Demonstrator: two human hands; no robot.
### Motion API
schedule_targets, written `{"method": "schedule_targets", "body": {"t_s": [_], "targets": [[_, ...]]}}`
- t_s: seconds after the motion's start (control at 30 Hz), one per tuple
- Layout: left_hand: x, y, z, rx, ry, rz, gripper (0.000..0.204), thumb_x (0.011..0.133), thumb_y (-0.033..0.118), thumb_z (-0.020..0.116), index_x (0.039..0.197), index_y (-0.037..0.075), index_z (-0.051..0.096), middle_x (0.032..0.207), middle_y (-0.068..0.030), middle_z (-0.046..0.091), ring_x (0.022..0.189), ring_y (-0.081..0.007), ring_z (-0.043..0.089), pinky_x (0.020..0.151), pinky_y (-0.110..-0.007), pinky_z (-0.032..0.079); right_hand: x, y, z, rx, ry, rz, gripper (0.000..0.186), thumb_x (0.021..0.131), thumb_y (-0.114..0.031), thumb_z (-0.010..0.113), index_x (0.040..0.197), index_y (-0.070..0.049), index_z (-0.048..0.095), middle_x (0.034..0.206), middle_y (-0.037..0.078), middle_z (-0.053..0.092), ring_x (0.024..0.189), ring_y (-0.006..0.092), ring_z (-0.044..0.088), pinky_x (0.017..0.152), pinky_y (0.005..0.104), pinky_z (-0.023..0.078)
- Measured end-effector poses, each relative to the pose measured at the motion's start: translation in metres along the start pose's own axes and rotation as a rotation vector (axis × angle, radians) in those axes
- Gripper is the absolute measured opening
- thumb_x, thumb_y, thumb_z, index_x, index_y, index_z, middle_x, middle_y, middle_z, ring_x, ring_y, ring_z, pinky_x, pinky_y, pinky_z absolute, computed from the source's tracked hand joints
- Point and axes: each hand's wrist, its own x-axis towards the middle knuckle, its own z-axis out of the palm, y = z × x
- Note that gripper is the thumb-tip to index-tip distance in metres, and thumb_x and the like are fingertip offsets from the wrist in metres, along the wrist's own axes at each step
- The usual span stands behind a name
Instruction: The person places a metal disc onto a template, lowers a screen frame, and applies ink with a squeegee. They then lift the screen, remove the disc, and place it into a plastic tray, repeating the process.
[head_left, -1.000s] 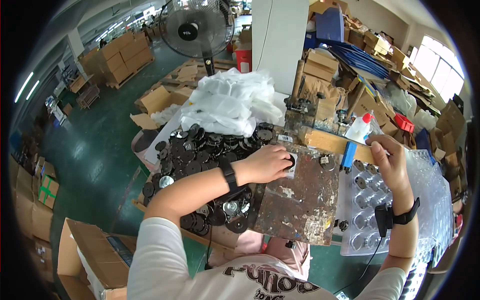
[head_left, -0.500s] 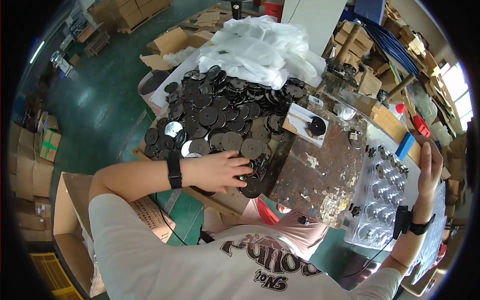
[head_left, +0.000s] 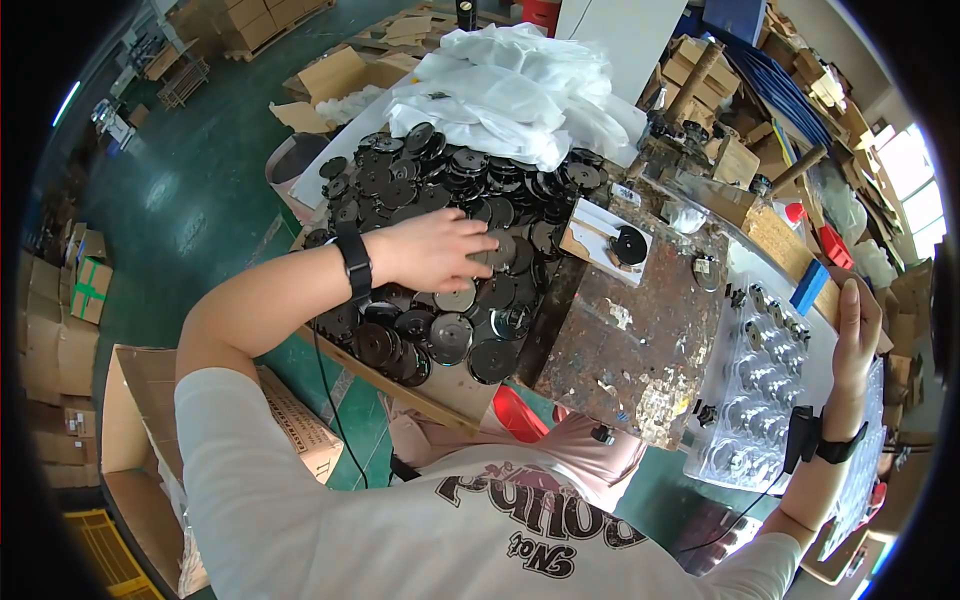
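Observation:
My left hand (head_left: 430,250) lies palm down with fingers spread over a heap of black round discs (head_left: 450,338), touching those beneath it. Shiny dark and duller faces show among the discs, which pile up to the front edge of their wooden-edged surface. My right hand (head_left: 853,335) is at the far right with its fingers stretched out, beside the clear plastic tray; I see nothing held in it. A single black disc (head_left: 628,245) rests on a small white-and-tan block (head_left: 590,228) on the worn, rust-brown bench plate (head_left: 640,320).
White plastic sheeting (head_left: 510,90) is heaped behind the discs. A clear moulded tray (head_left: 750,400) with round pockets lies on the right, near a blue block (head_left: 808,290). Open cardboard boxes (head_left: 135,430) stand at the left. A metal post (head_left: 700,75) rises behind the bench.
My left hand has moved away from me, farther up the heap. More discs now lie near the front edge. My right hand stays nearly where it was; the view has shifted slightly.

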Motion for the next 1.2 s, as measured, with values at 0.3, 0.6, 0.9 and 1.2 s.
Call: {"method": "schedule_targets", "body": {"t_s": [0.3,0.6,0.9,1.2], "targets": [[0.009,-0.033,0.003,-0.061,0.079,-0.358,0.036,0.08,0.039,0.06,0.106,0.014,0.064,0.107,-0.0057,0.058,0.105,-0.0264,0.051,0.084,-0.04,0.043,0.005,-0.008,0.007,0.038,0.109,-0.054,0.038,0.094,-0.03,0.048,0.087,0.005,0.062,0.081,0.006,0.06,0.074,0.0117,0.05,0.068,0.0257,0.039],[0.026,-0.011,-0.025,-0.108,0.174,-0.443,0.028,0.083,0.033,0.058,0.093,0.007,0.064,0.087,-0.0086,0.061,0.087,-0.0282,0.057,0.074,-0.04,0.046,-0.003,-0.022,0.003,-0.062,0.091,-0.037,0.034,0.091,-0.027,0.051,0.085,0.005,0.06,0.075,0.01,0.058,0.071,0.0167,0.052,0.066,0.0283,0.04],[0.089,0.047,-0.076,-0.913,0.619,-0.503,0.033,0.097,0.03,0.041,0.089,0.003,0.057,0.069,-0.0052,0.053,0.06,-0.0161,0.049,0.057,-0.032,0.041,-0.01,-0.052,0.005,-0.267,0.106,-0.099,0.031,0.088,-0.026,0.055,0.089,0.005,0.061,0.078,0.013,0.061,0.069,0.0214,0.057,0.062,0.0309,0.043],[0.113,0.081,-0.086,-1.377,0.377,-0.187,0.037,0.097,0.027,0.045,0.125,0.004,0.038,0.083,-0.0051,0.057,0.071,-0.0125,0.056,0.065,-0.027,0.045,0.026,-0.036,0.016,-0.265,-0.396,0.221,0.031,0.075,-0.017,0.07,0.098,0.002,0.062,0.073,0.01,0.062,0.064,0.0152,0.057,0.059,0.0307,0.046]]}}
